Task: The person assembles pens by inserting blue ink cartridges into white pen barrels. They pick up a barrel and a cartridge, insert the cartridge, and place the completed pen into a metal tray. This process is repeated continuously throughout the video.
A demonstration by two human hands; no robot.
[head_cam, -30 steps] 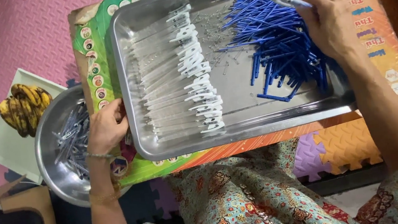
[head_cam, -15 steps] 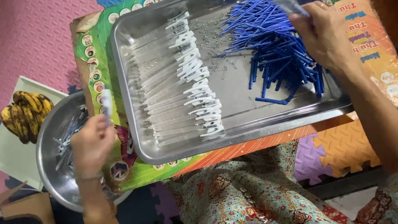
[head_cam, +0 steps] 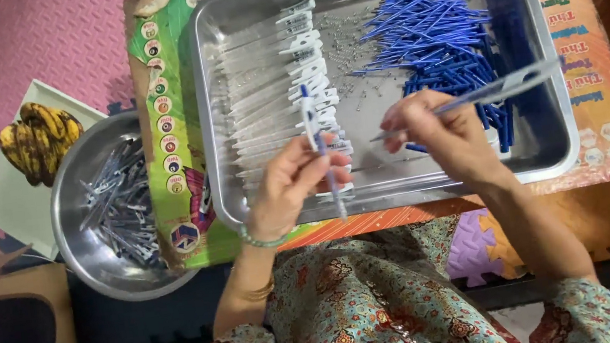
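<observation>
A finished-looking pen part with a white clip point(head_cam: 313, 128) is held upright-to-tilted in the left hand point(head_cam: 288, 189), whose fingers are closed round its lower shaft, the long axis running from the clip end above down to a tip near the near rim of the steel tray point(head_cam: 552, 164). A clear pen barrel with a blue refill showing inside it point(head_cam: 493, 90) is pinched in the right hand point(head_cam: 444, 135) between thumb and fingertips, the remaining fingers loosely curled; its long axis lies almost level, slanting up toward the tray's right wall, with the thin tip pointing left toward the other hand. The two hands are held near each other over the tray's near half, the two pieces apart and roughly crosswise to one another. Inside the tray, a row of clear barrels with white clips point(head_cam: 288, 96) lies toward its left side and a heap of blue refills point(head_cam: 431, 32) toward its far right. Left of the tray, a round steel bowl of grey parts point(head_cam: 119, 206) stands, and beyond it a bunch of bananas point(head_cam: 37, 138).
</observation>
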